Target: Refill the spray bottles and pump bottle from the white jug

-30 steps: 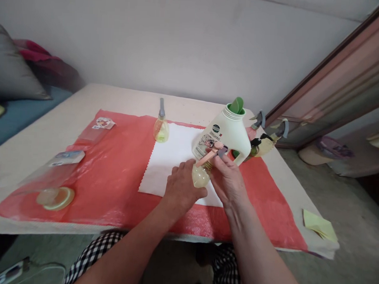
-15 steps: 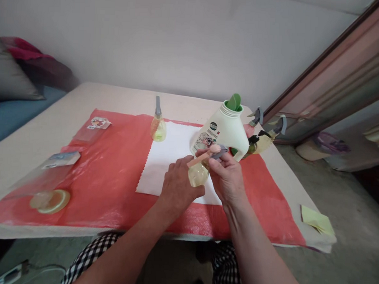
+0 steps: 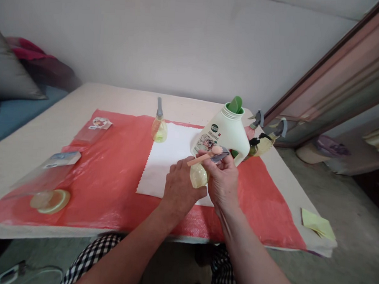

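Observation:
My left hand (image 3: pixel 180 187) wraps round a small translucent yellowish spray bottle (image 3: pixel 198 176) above the white cloth. At its top, my right hand (image 3: pixel 225 177) grips the grey trigger head (image 3: pixel 220 155). Whether head and bottle are joined is hidden. Across the bottle's top lies a peach stick (image 3: pixel 197 160) with a pale rounded end, perhaps a small brush; it sits at my right fingers. Just behind my hands stands a cream detergent jug (image 3: pixel 226 129), with a green scoop-like piece (image 3: pixel 235 104) in its mouth.
A second spray bottle (image 3: pixel 159 130) stands at the white cloth's (image 3: pixel 155 174) back left corner. Several bottles (image 3: pixel 265 141) stand right of the jug. On the red sheet (image 3: pixel 112 176) lie clear packets (image 3: pixel 63 158) and a round yellowish dish (image 3: pixel 53 201). A yellow cloth (image 3: pixel 318 223) hangs near the right edge.
The view has shifted slightly. My right hand has turned a little, and more of the grey trigger head shows; both hands keep their grip.

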Demonstrator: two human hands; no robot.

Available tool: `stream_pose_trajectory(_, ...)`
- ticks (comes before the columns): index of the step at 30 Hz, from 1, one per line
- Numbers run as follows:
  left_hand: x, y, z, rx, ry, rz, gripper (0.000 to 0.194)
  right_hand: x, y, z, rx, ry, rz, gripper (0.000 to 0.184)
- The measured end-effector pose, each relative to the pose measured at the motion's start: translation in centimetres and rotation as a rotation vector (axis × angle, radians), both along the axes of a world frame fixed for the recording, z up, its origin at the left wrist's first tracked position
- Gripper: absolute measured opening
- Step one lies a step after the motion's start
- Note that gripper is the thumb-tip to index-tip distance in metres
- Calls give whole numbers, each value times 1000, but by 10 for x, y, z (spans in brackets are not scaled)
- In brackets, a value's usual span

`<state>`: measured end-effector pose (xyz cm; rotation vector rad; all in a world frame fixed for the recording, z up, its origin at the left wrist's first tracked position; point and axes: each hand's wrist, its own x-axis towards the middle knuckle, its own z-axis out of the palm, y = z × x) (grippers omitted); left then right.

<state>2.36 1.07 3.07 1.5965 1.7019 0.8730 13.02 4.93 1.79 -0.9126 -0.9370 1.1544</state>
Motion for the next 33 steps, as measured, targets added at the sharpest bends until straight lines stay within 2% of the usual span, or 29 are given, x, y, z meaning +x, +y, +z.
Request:
stream_pose_trajectory(5,-3,0,-1,42,41,-5,72,6,-2,-1,154,-40,47,8)
stream_pose_trajectory(7,-3,-1,-1,45,63,0,71,8,-2,-1,188,-16,65,4)
stream_pose_trajectory(12,-4,-2,-1,69,47,-8,74,9,5,6,117,76,16,14)
stream_pose_trajectory(19,-17,3,3,-22,-226,-52,76,20,9,23,201,119,67,25)
stream_pose_trajectory(21,-22,5,2,-35,-254,-37,75,27,5,27,254,55,19,24)
stream_pose_trajectory(23,-26,6,2,-15,-277,-30,73,34,-3,30,274,-97,-7,21)
stream_pose_trajectory(25,-29,7,1,19,-311,-47,72,40,-12,31,239,-230,38,23)
stream_pose_trajectory(28,-30,5,-1,50,-365,-84,71,47,-21,30,164,-336,207,30)
stream_pose_trajectory(30,-30,3,-1,31,-382,-106,72,48,-21,27,163,-369,283,32)
stream_pose_trajectory(33,-29,1,-2,-23,-355,-115,73,47,-15,19,185,-317,315,33)
